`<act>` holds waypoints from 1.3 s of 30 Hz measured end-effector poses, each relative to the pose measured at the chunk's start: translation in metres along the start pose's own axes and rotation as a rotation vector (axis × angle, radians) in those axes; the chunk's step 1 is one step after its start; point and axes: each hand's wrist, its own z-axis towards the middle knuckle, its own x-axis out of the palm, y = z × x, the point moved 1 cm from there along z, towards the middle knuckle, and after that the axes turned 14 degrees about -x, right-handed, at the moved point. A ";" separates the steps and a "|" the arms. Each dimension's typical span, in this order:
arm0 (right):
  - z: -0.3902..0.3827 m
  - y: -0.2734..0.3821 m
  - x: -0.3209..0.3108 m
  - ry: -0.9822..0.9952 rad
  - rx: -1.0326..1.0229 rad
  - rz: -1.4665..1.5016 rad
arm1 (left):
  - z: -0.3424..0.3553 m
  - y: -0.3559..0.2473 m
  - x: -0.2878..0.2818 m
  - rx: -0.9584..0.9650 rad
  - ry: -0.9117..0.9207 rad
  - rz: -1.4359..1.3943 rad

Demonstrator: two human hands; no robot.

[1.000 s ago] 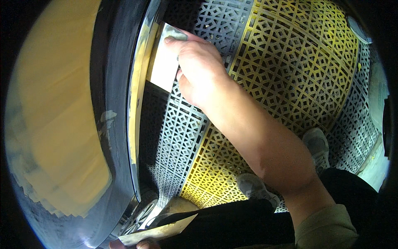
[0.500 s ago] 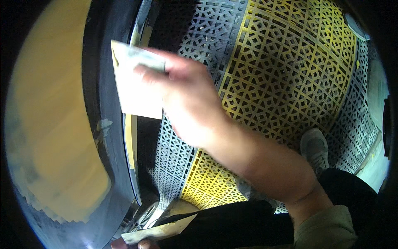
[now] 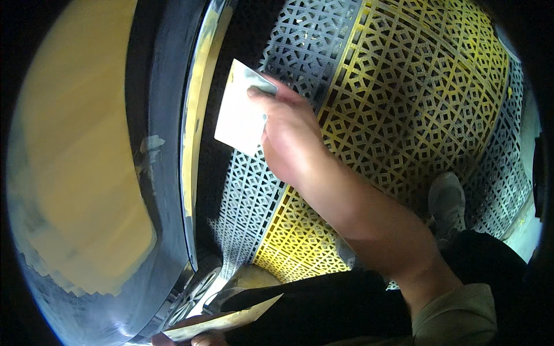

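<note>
My right hand (image 3: 291,130) is closed on a flat, pale putty spreader (image 3: 239,115), thumb on its face. It is held just right of the car's long lower edge (image 3: 199,98), which carries a yellowish strip of filler, and does not touch it. Low in the view, my left hand (image 3: 209,339) grips a second thin, flat plate (image 3: 231,319) with yellowish smears; only fingertips show. Left of both hands is a dark car body panel (image 3: 164,115) with a broad, smooth coat of tan filler (image 3: 86,161) that has ragged lower edges.
Perforated plastic floor grating, yellow (image 3: 404,86) and grey (image 3: 300,34), runs beside the car. A car wheel (image 3: 193,297) shows at lower left, near the left-hand plate. My shoe (image 3: 447,199) and dark-trousered legs (image 3: 323,305) are at lower right.
My right hand with the spreader has moved right, away from the car's edge, uncovering the filler strip there. The left-hand plate has shifted slightly and shows more edge-on.
</note>
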 end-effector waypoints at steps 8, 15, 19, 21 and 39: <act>0.013 0.001 0.014 0.029 -0.062 0.040 | -0.019 0.025 -0.003 -0.173 -0.079 -0.118; 0.011 0.000 0.027 0.054 -0.080 0.105 | 0.023 0.002 0.017 -0.207 -0.003 -0.362; 0.002 0.002 0.036 0.143 -0.104 0.159 | 0.003 -0.007 0.019 -0.054 -0.106 -0.196; -0.006 0.006 0.038 0.209 -0.150 0.212 | 0.002 -0.006 0.013 -0.037 -0.060 -0.165; 0.003 -0.007 0.007 -0.044 -0.021 -0.028 | 0.028 -0.016 -0.004 -0.282 0.214 -0.183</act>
